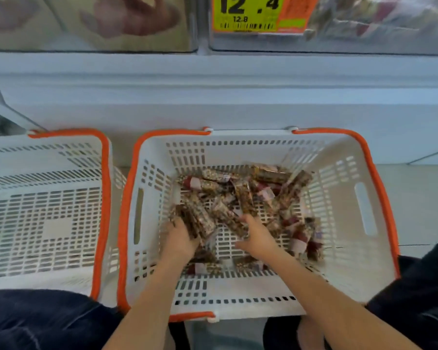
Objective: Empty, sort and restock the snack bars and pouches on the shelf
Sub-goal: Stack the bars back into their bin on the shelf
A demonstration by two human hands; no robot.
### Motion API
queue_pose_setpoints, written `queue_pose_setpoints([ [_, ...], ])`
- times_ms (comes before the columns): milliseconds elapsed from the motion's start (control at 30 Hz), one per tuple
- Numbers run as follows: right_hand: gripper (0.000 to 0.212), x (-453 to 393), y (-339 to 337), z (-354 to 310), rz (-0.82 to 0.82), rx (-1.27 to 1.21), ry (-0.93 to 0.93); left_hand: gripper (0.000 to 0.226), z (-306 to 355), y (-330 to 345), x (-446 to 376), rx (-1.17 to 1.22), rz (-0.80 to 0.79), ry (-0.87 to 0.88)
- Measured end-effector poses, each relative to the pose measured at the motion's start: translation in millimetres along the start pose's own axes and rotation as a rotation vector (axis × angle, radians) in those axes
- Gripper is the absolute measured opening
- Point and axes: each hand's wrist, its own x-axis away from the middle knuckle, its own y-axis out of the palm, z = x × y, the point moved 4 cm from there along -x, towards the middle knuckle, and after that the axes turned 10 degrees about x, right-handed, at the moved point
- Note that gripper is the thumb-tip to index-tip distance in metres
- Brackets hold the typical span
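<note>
Item: white plastic basket with orange rim [379, 188], on the floor between the person's knees. Contents: loose heap of snack bars [240, 195] in clear wrappers with red-and-white labels, lying crosswise and unsorted across the slotted bottom. No pouches can be made out among them.

Item: second basket [104, 198] of the same make, just beside the first on its left. Nothing visible inside it.

Left hand [180, 238]: down in the heap at the near left, fingers curled round a bundle of several bars lying side by side.

Right hand [255, 236]: near the middle of the heap, fingers bent onto a bar; whether it grips or only touches cannot be told through the blur.

Background: pale cabinet ledge, yellow price tag [248, 13] above.

Status, as judged: bars appear emptied into the basket; sorting only begun, one bundle gathered. Remaining: most bars to sort, then the restocking. The shelf itself is not identifiable here.
</note>
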Motion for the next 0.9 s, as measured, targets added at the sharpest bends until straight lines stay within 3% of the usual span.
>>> queue_pose_setpoints([
  [100, 0.069, -19.8, 9.0, -10.8, 0.059, 0.086, -0.026, 0.079, -1.8, 6.6, -4.7, 0.077, 0.078, -0.032],
  [200, 0.07, -33.9, 15.2, -14.5, 0.143, 0.219, 0.005, 0.067, -8.4, 8.6, -11.2, 0.15, 0.153, -0.08],
  [300, 0.073, -45.8, 23.9, -17.9, 0.149, 0.299, 0.053, 0.054, -4.1, 7.6, -13.1, 0.293, 0.11, -0.183],
  [367, 0.065, -51.5, 31.7, -16.9, 0.151, 0.254, 0.056, 0.034, 1.6, 6.1, -12.7, 0.409, 0.068, -0.243],
  [433, 0.055, -49.4, 34.6, -14.8, 0.166, 0.01, 0.052, 0.027, 6.3, 2.1, -8.6, 0.522, 0.085, -0.297],
  [533, 0.05, -34.7, 30.5, -9.5, 0.135, -0.575, 0.152, 0.047, 6.1, -3.9, -3.2, 0.644, 0.194, -0.342],
  [600, 0.042, -17.5, 29.3, -7.6, -0.011, -0.94, 0.28, 0.044, 8.9, -9.2, 7.9, 0.655, 0.253, -0.324],
  [700, 0.035, 7.7, 22.3, -13.3, -0.246, -1.342, 0.266, 0.038, 20.5, -20.5, 31.7, 0.624, 0.318, -0.248],
  [800, 0.033, 28.6, 4.6, -25.5, -0.3, -1.454, 0.169, 0.046, 40.8, -28.4, 51.6, 0.652, 0.316, -0.029],
  [900, 0.037, 47.0, -14.6, -39.1, -0.255, -1.408, 0.089, 0.047, 64.9, -44.7, 78.9, 0.839, 0.314, 0.115],
])
